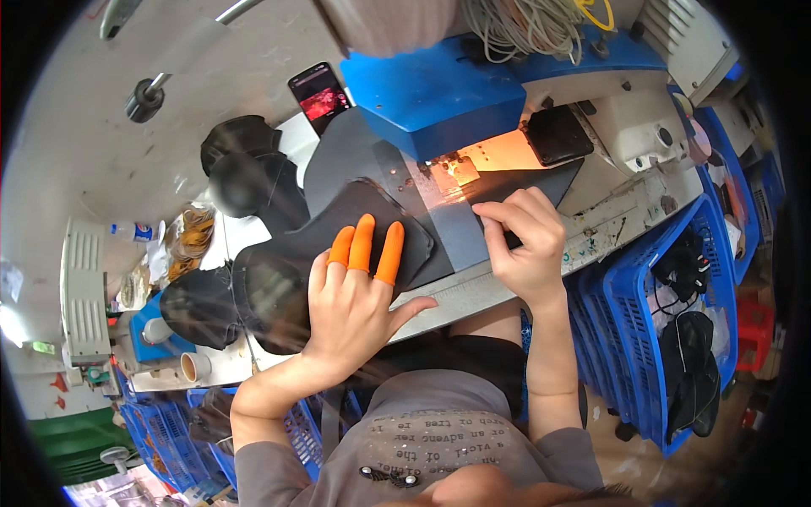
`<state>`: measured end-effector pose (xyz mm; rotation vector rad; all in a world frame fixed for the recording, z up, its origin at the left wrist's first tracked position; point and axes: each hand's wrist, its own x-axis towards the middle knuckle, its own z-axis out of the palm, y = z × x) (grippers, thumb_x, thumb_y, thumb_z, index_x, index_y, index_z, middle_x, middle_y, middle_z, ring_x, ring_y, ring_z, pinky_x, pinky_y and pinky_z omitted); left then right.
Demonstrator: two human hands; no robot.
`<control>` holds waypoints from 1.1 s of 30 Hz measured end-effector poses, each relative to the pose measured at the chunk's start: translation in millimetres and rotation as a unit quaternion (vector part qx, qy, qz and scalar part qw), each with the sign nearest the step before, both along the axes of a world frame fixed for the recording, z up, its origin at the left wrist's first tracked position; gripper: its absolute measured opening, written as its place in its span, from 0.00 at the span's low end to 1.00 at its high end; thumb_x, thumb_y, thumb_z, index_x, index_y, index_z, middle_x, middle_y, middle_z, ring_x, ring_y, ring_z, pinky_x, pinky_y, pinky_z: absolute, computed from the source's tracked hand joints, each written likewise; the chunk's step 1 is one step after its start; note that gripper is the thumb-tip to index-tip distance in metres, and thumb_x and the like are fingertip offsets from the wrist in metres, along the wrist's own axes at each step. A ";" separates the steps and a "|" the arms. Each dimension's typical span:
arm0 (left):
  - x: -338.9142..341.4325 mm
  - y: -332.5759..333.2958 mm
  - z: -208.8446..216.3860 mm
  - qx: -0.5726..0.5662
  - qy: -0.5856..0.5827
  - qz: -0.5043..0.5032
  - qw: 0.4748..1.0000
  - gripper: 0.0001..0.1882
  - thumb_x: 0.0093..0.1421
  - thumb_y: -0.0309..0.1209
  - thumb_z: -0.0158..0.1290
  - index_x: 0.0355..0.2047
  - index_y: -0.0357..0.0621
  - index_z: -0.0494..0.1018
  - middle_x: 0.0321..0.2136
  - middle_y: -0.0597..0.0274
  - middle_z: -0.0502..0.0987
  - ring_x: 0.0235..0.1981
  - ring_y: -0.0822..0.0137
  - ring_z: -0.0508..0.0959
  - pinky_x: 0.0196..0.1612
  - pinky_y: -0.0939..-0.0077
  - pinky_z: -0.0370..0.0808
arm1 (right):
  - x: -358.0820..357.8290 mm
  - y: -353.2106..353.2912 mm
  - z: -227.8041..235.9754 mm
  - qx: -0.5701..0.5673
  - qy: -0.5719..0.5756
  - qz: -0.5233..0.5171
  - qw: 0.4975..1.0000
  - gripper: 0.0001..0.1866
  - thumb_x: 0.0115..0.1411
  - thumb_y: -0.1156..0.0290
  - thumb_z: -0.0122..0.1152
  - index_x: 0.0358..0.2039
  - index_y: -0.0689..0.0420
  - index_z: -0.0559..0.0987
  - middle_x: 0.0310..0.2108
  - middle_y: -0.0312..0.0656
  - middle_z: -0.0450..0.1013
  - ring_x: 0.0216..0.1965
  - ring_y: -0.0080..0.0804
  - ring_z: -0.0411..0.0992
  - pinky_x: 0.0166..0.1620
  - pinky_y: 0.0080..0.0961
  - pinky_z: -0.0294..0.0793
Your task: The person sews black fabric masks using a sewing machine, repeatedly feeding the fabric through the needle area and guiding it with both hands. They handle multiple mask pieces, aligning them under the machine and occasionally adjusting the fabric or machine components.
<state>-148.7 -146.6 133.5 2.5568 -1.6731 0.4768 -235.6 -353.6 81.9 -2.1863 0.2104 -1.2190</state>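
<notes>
My left hand (351,313) wears orange finger cots (390,253) on three fingers. It lies flat, fingers apart, on a black fabric piece (355,215) with a rounded corner. My right hand (528,241) is closed in a pinch, thumb against forefinger, just right of the lit needle area (456,176). What sits between those fingertips, if anything, is too small to make out. A blue-headed sewing machine (431,106) stands over the work. Black moulded cup pieces (270,291) join the fabric left of my left hand.
A phone (321,97) leans behind the work, and a black flat case (557,135) lies right of the needle. More black cup pieces (245,169) are piled left. Blue baskets (621,338) stand at the right. A cardboard tube (196,367) is on the left edge.
</notes>
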 end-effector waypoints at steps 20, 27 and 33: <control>118.8 250.0 -67.5 -0.108 0.032 0.182 0.977 0.35 0.52 0.39 0.64 0.59 0.43 0.68 0.63 0.48 0.65 0.68 0.44 0.60 0.68 0.39 0.50 | -2.6 5.3 5.6 -0.010 0.030 -0.009 0.999 0.11 0.44 0.88 0.62 0.28 0.60 0.82 0.21 0.38 0.69 0.24 0.34 0.66 0.28 0.30 0.65; 160.1 109.0 -140.6 0.014 0.015 0.139 0.990 0.33 0.54 0.30 0.56 0.62 0.43 0.67 0.60 0.48 0.68 0.65 0.47 0.64 0.65 0.44 0.59 | -3.1 3.6 4.6 -0.005 0.035 -0.014 0.999 0.10 0.45 0.87 0.62 0.28 0.60 0.82 0.21 0.38 0.68 0.24 0.34 0.66 0.28 0.30 0.65; 199.5 99.2 -179.8 0.065 0.046 0.201 0.976 0.25 0.56 0.25 0.52 0.56 0.35 0.72 0.60 0.44 0.70 0.62 0.46 0.69 0.52 0.59 0.76 | 0.0 5.2 6.0 -0.014 0.036 -0.006 0.999 0.10 0.46 0.86 0.62 0.29 0.59 0.82 0.21 0.38 0.68 0.25 0.35 0.65 0.29 0.31 0.65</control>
